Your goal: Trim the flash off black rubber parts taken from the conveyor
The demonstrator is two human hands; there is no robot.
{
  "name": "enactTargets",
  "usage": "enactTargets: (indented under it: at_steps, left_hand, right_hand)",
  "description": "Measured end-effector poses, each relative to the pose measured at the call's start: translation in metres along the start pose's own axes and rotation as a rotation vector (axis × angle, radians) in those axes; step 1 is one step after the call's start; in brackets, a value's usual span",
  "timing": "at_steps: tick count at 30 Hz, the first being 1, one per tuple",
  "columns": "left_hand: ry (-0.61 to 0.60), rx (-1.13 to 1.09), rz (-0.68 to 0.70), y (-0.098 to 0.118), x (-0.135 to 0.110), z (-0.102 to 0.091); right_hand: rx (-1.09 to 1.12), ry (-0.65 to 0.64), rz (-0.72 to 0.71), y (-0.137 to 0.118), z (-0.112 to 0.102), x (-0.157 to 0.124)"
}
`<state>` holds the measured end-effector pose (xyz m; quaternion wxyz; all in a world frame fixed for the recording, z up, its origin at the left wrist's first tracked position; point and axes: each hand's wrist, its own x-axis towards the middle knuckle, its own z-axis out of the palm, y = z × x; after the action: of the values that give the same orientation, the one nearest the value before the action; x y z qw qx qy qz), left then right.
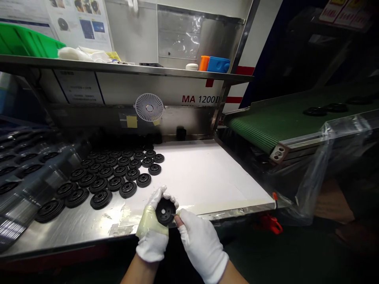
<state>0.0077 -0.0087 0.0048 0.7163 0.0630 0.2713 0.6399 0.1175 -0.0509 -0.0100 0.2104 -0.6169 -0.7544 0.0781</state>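
Note:
My left hand (154,228), in a white glove, is closed around a round black ribbed disc (165,212) held just above the near edge of the steel worktable (77,227). My right hand (201,242), also gloved, sits beside it with thumb and finger pinched at the disc's right rim; whether a small tool is in that pinch is not visible. Several matching black discs (115,173) lie in rows on the left part of the table.
A white sheet (204,173) covers the table's right half. A green conveyor belt (284,118) carrying black discs runs at the right, with clear plastic film (331,157) hanging below. A small fan (149,107) stands at the back. Trays of discs (20,161) sit at the left.

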Motion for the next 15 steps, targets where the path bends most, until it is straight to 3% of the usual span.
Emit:
enactTargets:
  at_steps: [4,10,15]
  left_hand:
    - [0.014,-0.025,0.054,-0.002,0.003,-0.003]
    - [-0.067,-0.002,0.098,-0.002,0.004,-0.004]
    - [0.112,-0.133,0.083,-0.011,0.005,0.007]
  right_hand:
    - [0.029,-0.017,0.021,-0.004,0.010,-0.005]
    - [-0.004,0.072,0.054,0.001,0.010,0.002]
    - [0.125,0.029,0.027,0.004,0.019,-0.007]
